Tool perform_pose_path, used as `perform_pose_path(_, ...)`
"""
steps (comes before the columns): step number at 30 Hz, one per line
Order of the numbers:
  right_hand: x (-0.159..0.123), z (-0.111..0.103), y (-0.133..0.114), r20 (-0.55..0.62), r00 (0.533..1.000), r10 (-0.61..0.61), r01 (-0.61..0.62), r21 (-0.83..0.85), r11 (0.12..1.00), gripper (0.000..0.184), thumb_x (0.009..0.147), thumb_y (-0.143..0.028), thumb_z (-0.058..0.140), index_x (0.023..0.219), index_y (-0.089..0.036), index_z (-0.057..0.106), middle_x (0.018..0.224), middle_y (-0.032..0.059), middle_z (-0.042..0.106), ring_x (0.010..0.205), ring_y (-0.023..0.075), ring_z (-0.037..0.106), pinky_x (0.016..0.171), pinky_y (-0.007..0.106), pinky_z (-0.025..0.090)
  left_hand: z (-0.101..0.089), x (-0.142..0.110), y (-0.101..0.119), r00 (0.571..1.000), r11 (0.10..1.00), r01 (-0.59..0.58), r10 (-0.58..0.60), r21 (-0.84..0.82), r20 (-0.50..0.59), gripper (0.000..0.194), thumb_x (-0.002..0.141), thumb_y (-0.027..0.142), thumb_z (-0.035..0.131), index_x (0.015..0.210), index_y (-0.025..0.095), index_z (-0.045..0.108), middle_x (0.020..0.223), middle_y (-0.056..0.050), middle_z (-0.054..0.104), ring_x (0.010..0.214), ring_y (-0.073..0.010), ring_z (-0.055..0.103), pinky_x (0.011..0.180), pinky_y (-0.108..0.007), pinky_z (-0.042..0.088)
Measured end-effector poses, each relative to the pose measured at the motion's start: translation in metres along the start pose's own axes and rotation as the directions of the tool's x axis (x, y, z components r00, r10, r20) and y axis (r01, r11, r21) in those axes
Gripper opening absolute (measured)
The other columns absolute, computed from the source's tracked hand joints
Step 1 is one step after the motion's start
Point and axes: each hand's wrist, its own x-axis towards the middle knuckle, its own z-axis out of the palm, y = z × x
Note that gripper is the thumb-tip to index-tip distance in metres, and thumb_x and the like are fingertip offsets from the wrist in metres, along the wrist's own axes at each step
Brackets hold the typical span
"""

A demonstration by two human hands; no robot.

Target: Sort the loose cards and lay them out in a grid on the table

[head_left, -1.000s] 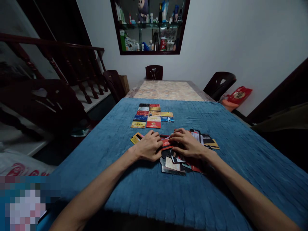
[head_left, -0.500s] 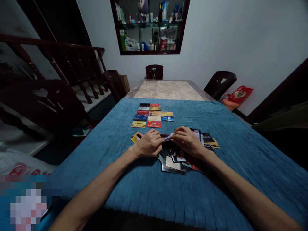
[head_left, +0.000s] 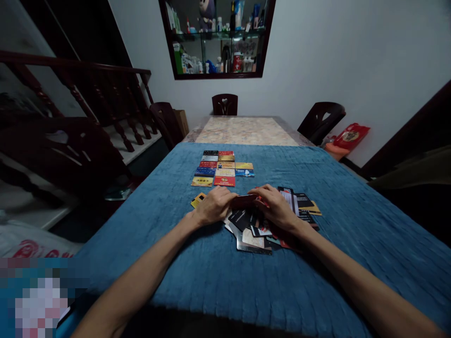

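A loose heap of plastic cards (head_left: pixel 257 230) lies on the blue tablecloth (head_left: pixel 246 291) in front of me. Above the heap, my left hand (head_left: pixel 213 206) and my right hand (head_left: pixel 275 204) pinch the two ends of one dark red card (head_left: pixel 244 201), lifted slightly off the pile. Farther back, several cards lie in neat rows (head_left: pixel 220 169), face up. A yellow card (head_left: pixel 198 199) peeks out beside my left hand.
Beyond the cloth shows a bare patterned tabletop (head_left: pixel 246 131) with dark chairs (head_left: pixel 224 104) around it. A wooden stair railing (head_left: pixel 88 94) runs along the left. A wall cabinet (head_left: pixel 216 37) holds bottles. A red bag (head_left: pixel 350 136) sits at the right.
Both hands rose slightly from the heap and now hold a dark red card between them; before, they were pressed down among the loose cards.
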Motion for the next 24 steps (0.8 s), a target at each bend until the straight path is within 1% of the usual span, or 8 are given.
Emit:
perform_pose_path(4,0.001,0.003,0.001,-0.007,1.0,0.011,-0.012,-0.032,0.999,0.025,0.093,-0.014,0.05,0.113,-0.021,0.064,0.101,0.0096,0.07,0.093,0.0241,0.061,0.08,0.039,0.051,0.002,-0.001,-0.001,1.0,1.0,0.015,-0.015,0.018,-0.021,0.027,0.092,0.014,0.048,0.114,0.011,0.061,0.091,-0.01,0.066,0.086,-0.0212,0.059,0.078,-0.035,0.048)
perform_pose_path(8,0.0,0.005,0.002,-0.021,1.0,-0.019,0.017,-0.089,0.996,0.024,0.093,-0.014,0.051,0.113,-0.022,0.063,0.099,0.0089,0.071,0.091,0.0245,0.061,0.079,0.039,0.05,0.003,-0.001,-0.001,0.999,0.998,0.036,-0.035,0.042,-0.021,0.028,0.093,0.016,0.047,0.116,0.012,0.061,0.093,-0.011,0.065,0.087,-0.0218,0.058,0.079,-0.036,0.049)
perform_pose_path(12,-0.001,0.008,0.003,-0.022,0.999,-0.027,0.023,-0.147,0.989,0.026,0.094,-0.017,0.053,0.119,-0.023,0.061,0.107,0.0094,0.071,0.094,0.0259,0.061,0.08,0.04,0.049,0.004,0.0,-0.001,0.996,0.992,0.085,-0.085,0.089,0.0,0.029,0.092,0.016,0.046,0.116,0.012,0.061,0.094,-0.011,0.064,0.088,-0.0227,0.058,0.08,-0.036,0.049)
perform_pose_path(15,-0.002,0.01,0.004,-0.012,0.999,-0.034,0.032,-0.154,0.988,0.03,0.094,-0.017,0.053,0.123,-0.023,0.058,0.111,0.01,0.071,0.097,0.0264,0.061,0.081,0.041,0.048,0.004,0.001,0.001,0.992,0.987,0.119,-0.122,0.11,0.023,0.031,0.092,0.015,0.045,0.118,0.011,0.061,0.096,-0.012,0.064,0.091,-0.0238,0.058,0.081,-0.037,0.049)
perform_pose_path(20,-0.002,0.012,0.005,0.006,0.999,-0.045,0.045,-0.154,0.987,0.035,0.092,-0.016,0.054,0.127,-0.022,0.057,0.113,0.0112,0.07,0.097,0.0274,0.059,0.081,0.042,0.049,0.003,0.002,0.004,0.985,0.983,0.164,-0.169,0.087,0.044,0.04,0.09,0.014,0.046,0.128,0.01,0.054,0.105,-0.014,0.065,0.097,-0.0258,0.058,0.086,-0.04,0.049)
perform_pose_path(24,-0.002,0.013,0.004,0.022,0.999,-0.044,0.046,-0.141,0.989,0.038,0.092,-0.015,0.051,0.129,-0.019,0.056,0.111,0.013,0.068,0.099,0.0286,0.056,0.083,0.044,0.049,0.002,0.002,0.006,0.978,0.978,0.195,-0.2,0.074,0.056,0.036,0.09,0.015,0.045,0.124,0.011,0.056,0.104,-0.013,0.065,0.097,-0.0258,0.058,0.087,-0.04,0.049)
